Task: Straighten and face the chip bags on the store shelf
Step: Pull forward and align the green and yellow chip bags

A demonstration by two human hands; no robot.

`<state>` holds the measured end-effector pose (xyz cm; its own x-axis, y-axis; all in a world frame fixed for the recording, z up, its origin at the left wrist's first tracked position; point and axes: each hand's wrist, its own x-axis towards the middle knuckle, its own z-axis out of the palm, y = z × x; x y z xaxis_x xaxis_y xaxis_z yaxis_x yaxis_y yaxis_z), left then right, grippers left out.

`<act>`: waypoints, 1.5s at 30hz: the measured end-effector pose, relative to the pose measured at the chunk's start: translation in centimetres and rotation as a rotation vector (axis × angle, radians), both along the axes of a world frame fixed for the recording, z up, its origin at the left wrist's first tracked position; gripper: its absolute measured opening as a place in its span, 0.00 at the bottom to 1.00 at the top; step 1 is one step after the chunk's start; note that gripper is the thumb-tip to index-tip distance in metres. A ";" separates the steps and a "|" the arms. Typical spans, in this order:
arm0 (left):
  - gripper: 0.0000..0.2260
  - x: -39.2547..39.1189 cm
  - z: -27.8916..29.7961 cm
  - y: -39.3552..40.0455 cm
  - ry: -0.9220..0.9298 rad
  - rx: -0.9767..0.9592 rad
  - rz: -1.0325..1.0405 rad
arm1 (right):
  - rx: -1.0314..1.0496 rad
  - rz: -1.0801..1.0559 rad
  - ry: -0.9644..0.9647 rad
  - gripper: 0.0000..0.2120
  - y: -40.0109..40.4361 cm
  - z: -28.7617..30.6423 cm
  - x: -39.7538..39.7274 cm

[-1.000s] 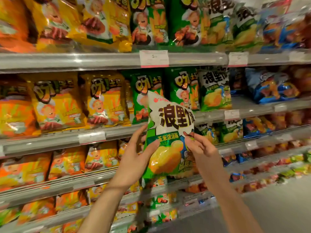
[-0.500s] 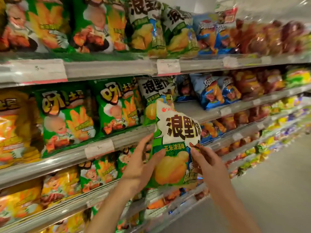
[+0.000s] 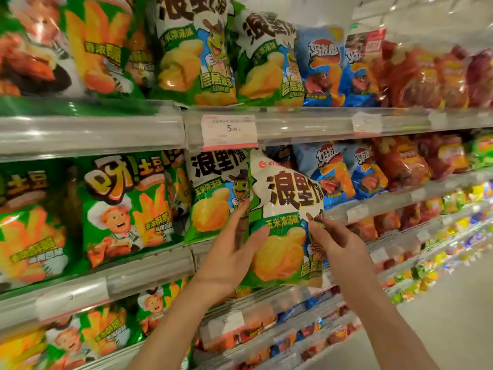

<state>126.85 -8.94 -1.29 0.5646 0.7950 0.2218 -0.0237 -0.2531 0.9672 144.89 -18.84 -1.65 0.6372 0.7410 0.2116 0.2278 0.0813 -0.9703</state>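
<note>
Bag (image 3: 286,225) off shelf, held just below price tag (image 3: 229,132), right of matching bag (image 3: 216,198). Left hand (image 3: 229,252) and right hand (image 3: 338,244) both grip its sides. Not yet reshelved; neighbouring rows look faced.

Fingers of the left hand (image 3: 226,260) gone behind the held chip bag (image 3: 286,225), only thumb and one finger showing. Lower right corner of that bag covered by the right hand (image 3: 337,252). Small print on the price tag (image 3: 229,130) too fine to read. Far shelves (image 3: 440,236) smeared into coloured blur, packets there not identifiable. Top-row bags (image 3: 192,49) cropped by the upper edge; both forearms cut off below.
</note>
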 end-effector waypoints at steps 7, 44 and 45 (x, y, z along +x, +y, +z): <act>0.33 4.1 0.9 0.5 0.125 0.130 0.211 | -0.003 0.162 0.000 0.05 4.9 0.8 6.1; 0.33 6.9 -0.7 8.4 0.534 0.401 0.970 | 0.096 0.219 -0.268 0.20 16.2 -0.8 13.0; 0.33 7.0 -1.1 8.1 0.482 0.433 0.983 | 0.093 0.239 -0.224 0.18 16.0 -0.9 13.0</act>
<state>133.89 -0.83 -2.35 -0.1496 0.8462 0.5114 0.7097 -0.2682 0.6515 157.91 -2.83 -2.51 0.3781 0.8349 0.4000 0.3979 0.2436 -0.8845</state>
